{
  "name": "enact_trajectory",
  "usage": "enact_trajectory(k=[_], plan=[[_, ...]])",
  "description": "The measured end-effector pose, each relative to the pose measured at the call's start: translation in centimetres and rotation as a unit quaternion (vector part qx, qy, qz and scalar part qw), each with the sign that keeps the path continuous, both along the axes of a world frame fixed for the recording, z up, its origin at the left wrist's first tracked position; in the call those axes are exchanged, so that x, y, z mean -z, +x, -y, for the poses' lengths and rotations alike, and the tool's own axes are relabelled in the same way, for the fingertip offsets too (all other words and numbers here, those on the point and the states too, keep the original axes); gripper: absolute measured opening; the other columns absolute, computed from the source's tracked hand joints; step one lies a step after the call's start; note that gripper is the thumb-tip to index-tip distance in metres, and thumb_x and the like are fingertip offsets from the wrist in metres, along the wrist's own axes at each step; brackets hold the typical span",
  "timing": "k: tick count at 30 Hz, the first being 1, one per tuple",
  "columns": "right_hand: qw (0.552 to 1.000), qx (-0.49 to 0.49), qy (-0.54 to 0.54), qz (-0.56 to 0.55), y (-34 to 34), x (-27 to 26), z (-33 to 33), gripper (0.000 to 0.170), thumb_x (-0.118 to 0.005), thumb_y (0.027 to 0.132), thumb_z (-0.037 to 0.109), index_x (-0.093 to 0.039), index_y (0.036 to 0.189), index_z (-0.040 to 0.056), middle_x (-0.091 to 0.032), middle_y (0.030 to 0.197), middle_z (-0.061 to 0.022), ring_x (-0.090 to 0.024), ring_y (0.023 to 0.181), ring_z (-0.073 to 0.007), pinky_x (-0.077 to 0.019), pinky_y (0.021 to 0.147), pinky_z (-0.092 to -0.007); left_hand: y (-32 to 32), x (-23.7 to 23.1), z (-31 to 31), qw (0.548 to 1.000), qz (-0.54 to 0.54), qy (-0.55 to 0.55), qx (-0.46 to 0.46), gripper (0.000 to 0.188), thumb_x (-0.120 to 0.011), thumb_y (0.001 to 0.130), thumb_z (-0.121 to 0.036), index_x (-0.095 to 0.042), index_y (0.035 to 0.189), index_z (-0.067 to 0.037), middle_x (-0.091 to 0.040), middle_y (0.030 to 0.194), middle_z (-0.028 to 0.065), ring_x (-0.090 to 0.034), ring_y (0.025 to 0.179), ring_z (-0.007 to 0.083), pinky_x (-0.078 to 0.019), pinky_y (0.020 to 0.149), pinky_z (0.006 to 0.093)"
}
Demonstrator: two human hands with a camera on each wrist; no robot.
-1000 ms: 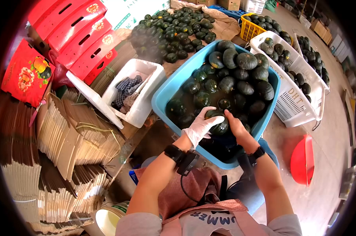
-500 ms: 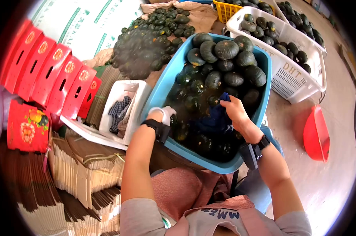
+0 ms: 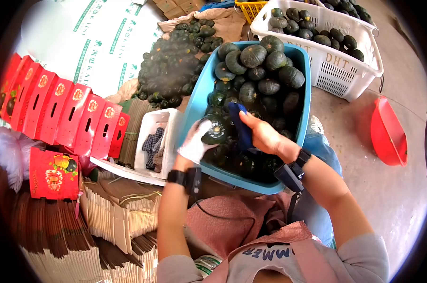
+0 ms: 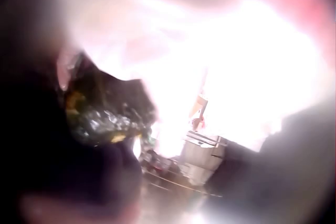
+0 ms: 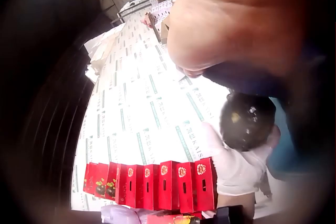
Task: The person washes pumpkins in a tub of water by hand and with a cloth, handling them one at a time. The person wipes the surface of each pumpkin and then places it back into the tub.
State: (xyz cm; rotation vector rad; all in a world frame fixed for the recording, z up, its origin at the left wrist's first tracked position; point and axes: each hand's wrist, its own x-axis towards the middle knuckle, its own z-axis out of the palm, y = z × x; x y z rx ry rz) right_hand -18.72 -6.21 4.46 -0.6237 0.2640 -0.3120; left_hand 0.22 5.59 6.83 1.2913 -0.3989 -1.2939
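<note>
My left hand (image 3: 196, 143), in a white glove, grips a wet dark green pumpkin (image 3: 215, 130) over the left side of a blue tub (image 3: 190, 111). In the right wrist view the gloved fingers curl round that pumpkin (image 5: 245, 124) from below. Bare, my right hand (image 3: 265, 135) holds a dark blue cloth (image 3: 240, 125) just right of the pumpkin. More green pumpkins (image 3: 253, 55) are heaped at the tub's far end, and others sit lower in dark water nearer me. Glare washes out most of the left wrist view, where part of the pumpkin (image 4: 107, 113) shows.
A white foam box (image 3: 146, 123) with checked cloths stands left of the tub, near red cartons (image 3: 76, 111) and stacked flat cardboard (image 3: 57, 236). White crates (image 3: 341, 70) of pumpkins stand at the far right, with a red basin (image 3: 388, 132) on the floor. Behind lies a pumpkin pile (image 3: 175, 61).
The first pumpkin was released and the hands parted; the right hand picked up the blue cloth. Now the left hand has lifted a pumpkin, and the cloth has come left beside it.
</note>
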Motion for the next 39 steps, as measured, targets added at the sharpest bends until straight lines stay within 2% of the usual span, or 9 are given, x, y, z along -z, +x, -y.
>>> enact_trajectory(k=[5, 9, 17, 19, 23, 26, 29, 37, 39], plan=[[0.939, 0.108, -0.294, -0.143, 0.9, -0.2, -3.4, 0.073, -0.03, 0.101, 0.05, -0.02, 0.147, -0.0068, -0.018, 0.156, -0.0217, -0.013, 0.146, -0.0282, -0.0108, 0.118, -0.033, -7.9, 2.8, 2.1, 0.941, -0.182, -0.222, -0.177, 0.05, -0.051, 0.093, -0.048, -0.059, 0.118, -0.005, -0.064, 0.113, 0.0093, -0.061, 0.104, 0.0249, -0.0498, 0.09, 0.0405], [0.857, 0.129, -0.487, -0.112, 0.1, 1.0, -4.7, 0.072, -0.031, 0.101, 0.046, -0.015, 0.147, -0.0081, -0.012, 0.154, -0.0298, -0.006, 0.146, -0.0375, -0.0095, 0.118, -0.0375, -9.4, 1.0, 2.2, 0.927, -0.194, -0.24, -0.214, 0.042, -0.048, 0.091, -0.043, -0.066, 0.098, -0.006, -0.069, 0.098, 0.0103, -0.065, 0.09, 0.0282, -0.0511, 0.086, 0.0416], [0.814, 0.088, -0.562, -0.113, -1.3, 1.2, -6.3, 0.066, -0.035, 0.102, 0.041, -0.024, 0.145, -0.0079, -0.013, 0.155, -0.0274, -0.007, 0.146, -0.0364, -0.0085, 0.118, -0.0396, -7.3, 2.1, 2.6, 0.924, -0.195, -0.159, -0.289, 0.049, -0.047, 0.092, -0.049, -0.062, 0.112, -0.007, -0.066, 0.107, 0.0089, -0.062, 0.098, 0.0271, -0.0499, 0.089, 0.0405], [0.784, 0.116, -0.6, -0.114, -0.6, 2.5, -5.6, 0.059, -0.035, 0.102, 0.039, -0.037, 0.139, -0.006, -0.022, 0.152, -0.0275, -0.018, 0.143, -0.0375, -0.0177, 0.116, -0.0415, -7.1, 3.6, 2.3, 0.926, -0.209, -0.266, -0.167, 0.046, -0.049, 0.094, -0.049, -0.061, 0.109, -0.008, -0.063, 0.108, 0.0073, -0.06, 0.097, 0.0234, -0.0483, 0.09, 0.0385], [0.781, 0.229, -0.573, -0.094, 1.7, 1.6, -4.4, 0.049, -0.038, 0.102, 0.039, -0.053, 0.122, -0.0023, -0.046, 0.135, -0.0248, -0.041, 0.13, -0.0336, -0.0339, 0.107, -0.0408, -8.1, 5.2, 3.0, 0.931, -0.073, -0.265, -0.242, 0.02, -0.058, 0.094, -0.024, -0.06, 0.104, -0.008, -0.059, 0.098, 0.0001, -0.055, 0.092, 0.0122, -0.0468, 0.085, 0.0296], [0.994, 0.083, 0.008, -0.075, 2.2, 1.1, -1.9, 0.05, -0.045, 0.097, 0.053, -0.064, 0.103, 0.0067, -0.067, 0.094, -0.0074, -0.065, 0.084, -0.0179, -0.0529, 0.077, -0.0327, -9.4, 5.0, 1.9, 0.954, 0.096, -0.236, -0.158, 0.011, -0.056, 0.093, -0.017, -0.061, 0.095, -0.007, -0.056, 0.094, -0.004, -0.05, 0.087, 0.0068, -0.0426, 0.079, 0.0235], [0.989, 0.052, 0.111, -0.077, 2.7, 0.2, -1.3, 0.054, -0.048, 0.093, 0.059, -0.065, 0.098, 0.0081, -0.068, 0.089, -0.0077, -0.066, 0.074, -0.0194, -0.0545, 0.069, -0.0327, -9.4, 5.6, 2.1, 0.946, 0.135, -0.253, -0.148, 0.017, -0.052, 0.094, -0.021, -0.061, 0.1, -0.008, -0.058, 0.093, -0.0013, -0.055, 0.085, 0.0101, -0.0466, 0.077, 0.0266], [0.965, 0.196, -0.108, -0.138, 2.9, 0.9, -6.0, 0.061, -0.075, 0.083, 0.037, -0.047, 0.129, 0.0071, -0.058, 0.12, -0.0089, -0.053, 0.111, -0.0178, -0.0434, 0.096, -0.0365, -6.0, 6.9, 3.9, 0.8, 0.554, -0.053, -0.222, 0.049, -0.037, 0.098, -0.045, -0.059, 0.104, -0.002, -0.056, 0.097, 0.0137, -0.05, 0.093, 0.0279, -0.0406, 0.082, 0.0395], [0.967, 0.222, -0.081, -0.093, 3.4, 2.0, -4.3, 0.055, -0.075, 0.083, 0.035, -0.052, 0.125, 0.0071, -0.062, 0.114, -0.0066, -0.057, 0.105, -0.0167, -0.0477, 0.091, -0.0339, -5.8, 7.2, 4.3, 0.903, 0.304, -0.15, -0.265, 0.059, -0.035, 0.097, -0.053, -0.057, 0.114, -0.001, -0.059, 0.11, 0.0153, -0.052, 0.102, 0.0277, -0.0408, 0.089, 0.0395]])
